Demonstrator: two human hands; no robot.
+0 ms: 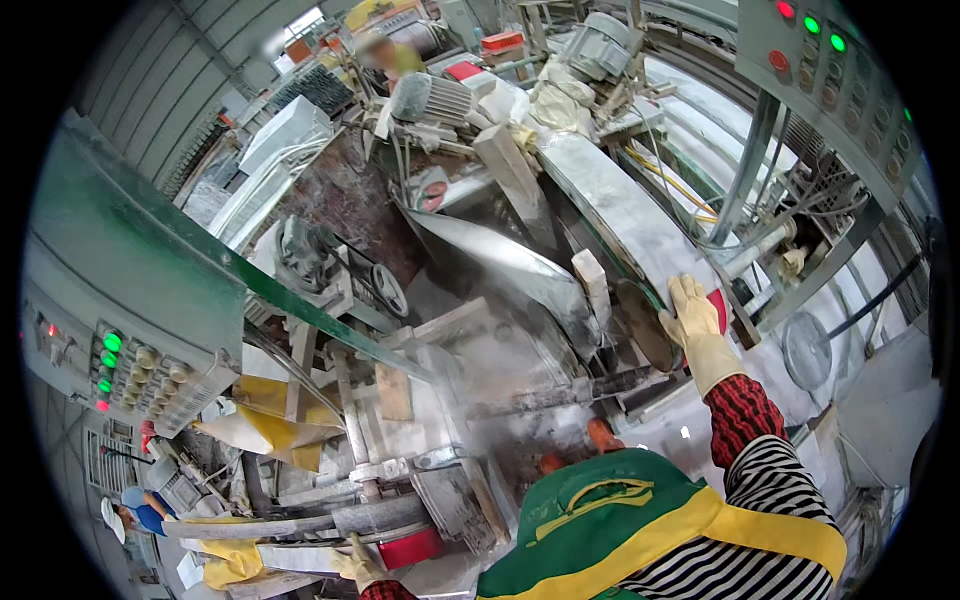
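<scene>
My right hand, in a cream rubber glove, reaches forward with fingers stretched out. It lies on the near end of a long pale strip. Beside the palm a red piece shows, partly covered by the hand. Low in the view, my left hand wears a similar glove, its fingers partly spread at the end of another pale strip. To its right sits a red block under a grey curved machine part. A round brownish disc stands left of my right hand.
Control panels with lit lamps stand at left and right. A large curved metal sheet, a handwheel and motors crowd the middle. Two other people are farther off.
</scene>
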